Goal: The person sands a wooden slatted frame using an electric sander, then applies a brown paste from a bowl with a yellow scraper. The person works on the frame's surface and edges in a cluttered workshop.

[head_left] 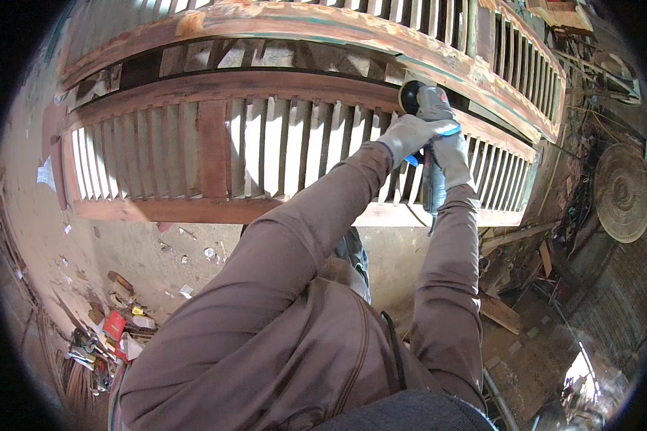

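Both my hands wear light grey gloves and are closed on an angle grinder (433, 103). My left hand (405, 134) grips it close behind the head. My right hand (453, 159) is wrapped round the body farther back. The grinder's round, dark-rimmed disc (410, 98) is at the far rail of a reddish-brown wooden louvred shutter (213, 147), right of its middle. Whether the disc touches the wood I cannot tell. The shutter lies crosswise in front of me, with slats on both sides of a solid middle bar.
Beyond it lies a second louvred shutter (302, 21) with patchy, worn paint. A round woven basket or tray (624, 192) stands at the right among scrap wood. Tools and a red object (113, 325) lie in a heap at lower left. Small litter dots the floor (158, 266).
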`<state>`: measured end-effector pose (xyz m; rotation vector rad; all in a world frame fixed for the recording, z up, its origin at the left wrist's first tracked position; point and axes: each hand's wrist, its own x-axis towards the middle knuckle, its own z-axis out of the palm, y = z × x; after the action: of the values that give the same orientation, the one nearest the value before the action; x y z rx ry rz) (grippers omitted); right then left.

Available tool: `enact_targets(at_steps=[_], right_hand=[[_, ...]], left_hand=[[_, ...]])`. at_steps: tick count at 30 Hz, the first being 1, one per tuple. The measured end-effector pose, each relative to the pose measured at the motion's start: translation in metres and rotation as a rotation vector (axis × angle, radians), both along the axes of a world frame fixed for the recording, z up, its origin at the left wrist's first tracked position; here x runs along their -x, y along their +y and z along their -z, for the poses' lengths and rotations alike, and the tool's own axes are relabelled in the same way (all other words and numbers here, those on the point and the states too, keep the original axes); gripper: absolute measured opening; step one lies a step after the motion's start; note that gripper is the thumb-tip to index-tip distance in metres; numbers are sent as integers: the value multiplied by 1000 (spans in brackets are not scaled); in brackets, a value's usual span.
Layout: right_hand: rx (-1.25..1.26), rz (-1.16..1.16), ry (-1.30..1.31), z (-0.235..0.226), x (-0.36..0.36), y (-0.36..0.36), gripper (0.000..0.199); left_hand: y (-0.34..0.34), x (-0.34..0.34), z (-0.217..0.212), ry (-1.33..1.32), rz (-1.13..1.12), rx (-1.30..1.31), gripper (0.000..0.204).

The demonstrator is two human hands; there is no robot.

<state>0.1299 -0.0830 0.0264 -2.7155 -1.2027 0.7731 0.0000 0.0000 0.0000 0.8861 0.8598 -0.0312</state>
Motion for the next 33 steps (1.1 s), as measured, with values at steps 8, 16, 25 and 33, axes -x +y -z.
enact_targets(at_steps=[8, 16, 25, 33], right_hand=[[-246, 294, 312, -3, -67, -48, 34], [-104, 62, 262, -15, 37, 13, 45], [98, -86, 150, -29, 114, 79, 57], [59, 95, 70, -11, -15, -25, 46]], left_hand=[[-43, -91, 9, -172, 82, 80, 72], [-4, 36, -23, -204, -250, 105, 62], [24, 111, -22, -84, -464, 170, 56], [-31, -16, -20, -101, -84, 65, 76]])
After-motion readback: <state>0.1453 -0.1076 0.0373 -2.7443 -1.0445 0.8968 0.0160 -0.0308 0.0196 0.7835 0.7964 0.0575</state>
